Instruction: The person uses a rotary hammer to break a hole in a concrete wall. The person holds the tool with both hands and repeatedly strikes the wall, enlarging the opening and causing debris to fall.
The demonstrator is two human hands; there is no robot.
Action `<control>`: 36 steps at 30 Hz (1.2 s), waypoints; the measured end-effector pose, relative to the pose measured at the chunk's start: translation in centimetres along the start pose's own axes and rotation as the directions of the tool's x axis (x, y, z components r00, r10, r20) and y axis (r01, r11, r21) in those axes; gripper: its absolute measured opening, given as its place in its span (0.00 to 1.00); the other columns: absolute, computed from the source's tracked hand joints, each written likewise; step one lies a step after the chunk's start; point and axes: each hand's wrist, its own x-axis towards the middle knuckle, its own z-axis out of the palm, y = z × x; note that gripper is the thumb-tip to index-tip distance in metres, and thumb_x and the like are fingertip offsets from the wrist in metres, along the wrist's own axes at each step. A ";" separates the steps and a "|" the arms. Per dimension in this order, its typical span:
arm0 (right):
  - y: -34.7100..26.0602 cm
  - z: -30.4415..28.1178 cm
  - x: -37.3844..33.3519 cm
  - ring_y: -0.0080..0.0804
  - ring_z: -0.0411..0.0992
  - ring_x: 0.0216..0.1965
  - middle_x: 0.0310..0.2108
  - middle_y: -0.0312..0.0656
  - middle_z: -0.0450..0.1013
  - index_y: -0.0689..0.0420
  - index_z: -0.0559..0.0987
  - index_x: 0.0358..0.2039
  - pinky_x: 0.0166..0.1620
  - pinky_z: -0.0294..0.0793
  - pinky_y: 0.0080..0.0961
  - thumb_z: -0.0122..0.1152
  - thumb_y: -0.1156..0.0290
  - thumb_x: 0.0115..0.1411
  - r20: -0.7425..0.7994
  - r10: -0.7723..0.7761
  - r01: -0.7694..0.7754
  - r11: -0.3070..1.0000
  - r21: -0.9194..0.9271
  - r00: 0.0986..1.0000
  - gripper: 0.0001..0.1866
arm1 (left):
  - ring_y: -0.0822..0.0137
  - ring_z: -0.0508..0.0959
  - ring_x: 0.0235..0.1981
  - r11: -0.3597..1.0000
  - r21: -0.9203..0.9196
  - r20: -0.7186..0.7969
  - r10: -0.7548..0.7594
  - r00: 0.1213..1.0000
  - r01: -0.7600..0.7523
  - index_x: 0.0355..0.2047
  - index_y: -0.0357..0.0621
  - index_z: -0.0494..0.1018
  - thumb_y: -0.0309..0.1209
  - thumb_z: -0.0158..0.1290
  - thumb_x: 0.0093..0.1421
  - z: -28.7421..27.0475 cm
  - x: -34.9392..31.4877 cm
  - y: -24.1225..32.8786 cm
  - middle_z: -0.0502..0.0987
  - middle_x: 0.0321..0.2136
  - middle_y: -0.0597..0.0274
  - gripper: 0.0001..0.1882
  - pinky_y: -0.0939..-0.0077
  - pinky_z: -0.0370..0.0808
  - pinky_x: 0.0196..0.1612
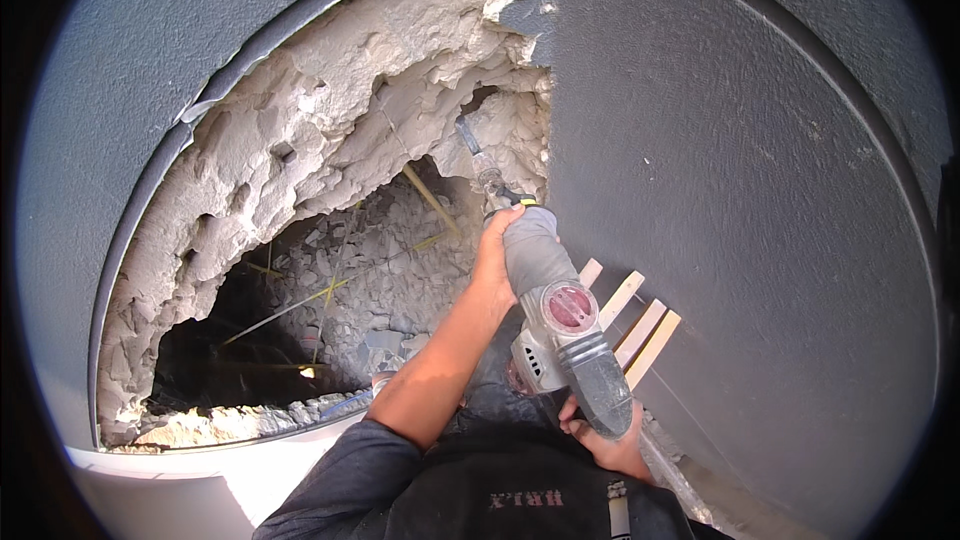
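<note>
A dusty grey demolition hammer (pixel 532 245) runs diagonally across the middle, pointing up and to the left. Around its front barrel, behind the chuck, my left hand (pixel 494 245) is closed. My right hand (pixel 618 452) grips the rear end low on the right, its fingers partly hidden by the housing. The hammer's steel chisel (pixel 467 136) reaches into a hollow of the rough, pale broken masonry (pixel 320 130). Whether the tip touches the masonry is hard to make out.
Below the broken edge opens a dark cavity with grey rubble (pixel 380 230) and thin yellowish rods (pixel 430 198). A curved dark rim (pixel 135 205) borders the opening. At right stands a textured dark grey wall (pixel 720 160), with several pale wooden strips (pixel 640 333) beside the hammer.
</note>
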 end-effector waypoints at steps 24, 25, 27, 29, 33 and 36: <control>3.6 0.2 0.0 0.27 0.77 0.27 0.26 0.40 0.78 0.67 0.80 0.34 0.33 0.77 0.26 0.64 0.79 0.52 -0.044 -0.133 0.136 0.986 0.093 0.990 0.08 | 0.52 0.83 0.32 0.989 -0.121 0.107 0.097 0.989 -0.084 0.48 0.36 0.73 0.47 0.61 0.57 -3.5 0.8 -0.6 0.81 0.34 0.48 0.28 0.56 0.84 0.40; 3.7 0.3 2.5 0.27 0.77 0.27 0.26 0.40 0.78 0.67 0.80 0.34 0.34 0.77 0.26 0.64 0.79 0.52 -0.036 -0.128 0.131 0.986 0.108 0.991 0.08 | 0.52 0.83 0.32 0.988 -0.108 0.029 0.113 0.993 -0.109 0.48 0.38 0.73 0.46 0.62 0.57 -3.7 2.2 0.3 0.81 0.35 0.48 0.27 0.56 0.84 0.40; 4.4 0.1 6.0 0.26 0.78 0.32 0.30 0.39 0.80 0.64 0.82 0.37 0.38 0.78 0.26 0.66 0.78 0.53 -0.001 -0.120 0.119 0.988 0.103 0.993 0.10 | 0.52 0.83 0.32 0.986 -0.085 -0.021 0.140 0.990 -0.141 0.48 0.39 0.74 0.46 0.61 0.58 -3.6 5.3 2.1 0.81 0.35 0.48 0.26 0.56 0.84 0.40; 4.8 0.7 10.0 0.26 0.79 0.34 0.32 0.39 0.81 0.62 0.82 0.38 0.41 0.78 0.27 0.67 0.78 0.54 -0.006 -0.103 0.103 0.989 0.105 0.995 0.10 | 0.51 0.83 0.32 0.985 -0.073 -0.038 0.155 0.987 -0.157 0.47 0.39 0.74 0.46 0.61 0.58 -3.0 8.0 4.5 0.81 0.35 0.48 0.26 0.55 0.84 0.40; 2.9 2.3 15.0 0.26 0.80 0.36 0.33 0.40 0.81 0.63 0.82 0.40 0.42 0.79 0.27 0.65 0.79 0.55 0.047 -0.102 0.098 0.991 0.087 0.994 0.10 | 0.51 0.83 0.33 0.988 -0.024 -0.054 0.150 0.987 -0.151 0.48 0.39 0.74 0.46 0.62 0.58 -2.0 10.4 9.4 0.80 0.35 0.48 0.26 0.54 0.84 0.39; 2.4 5.3 14.6 0.27 0.78 0.34 0.34 0.42 0.79 0.67 0.79 0.43 0.39 0.79 0.26 0.62 0.80 0.55 -0.021 -0.122 0.124 0.979 0.160 0.992 0.14 | 0.51 0.83 0.33 0.993 -0.040 -0.024 0.113 0.993 -0.114 0.48 0.38 0.73 0.46 0.62 0.57 -2.9 9.7 10.6 0.80 0.35 0.48 0.27 0.54 0.84 0.39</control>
